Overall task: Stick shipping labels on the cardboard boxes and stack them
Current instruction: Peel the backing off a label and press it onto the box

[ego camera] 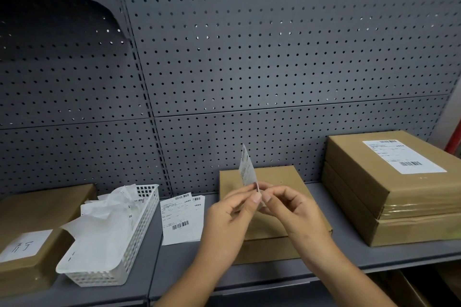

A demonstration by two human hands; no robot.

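Note:
Both my hands hold one shipping label (247,169) upright above a flat cardboard box (272,177) on the grey shelf. My left hand (229,219) and my right hand (289,209) each pinch the label's lower corner between thumb and fingertips. The box under them shows no label on its visible top. At the right stands a stack of two cardboard boxes (389,197); the top one carries a white label (404,156). A small pile of loose labels (182,219) lies flat on the shelf left of the middle box.
A white plastic basket (139,229) full of crumpled backing paper stands at the left. Beside it sits another cardboard box (32,217) with a handwritten white sticker. Grey pegboard rises behind the shelf (349,254). More cardboard shows below at the bottom right.

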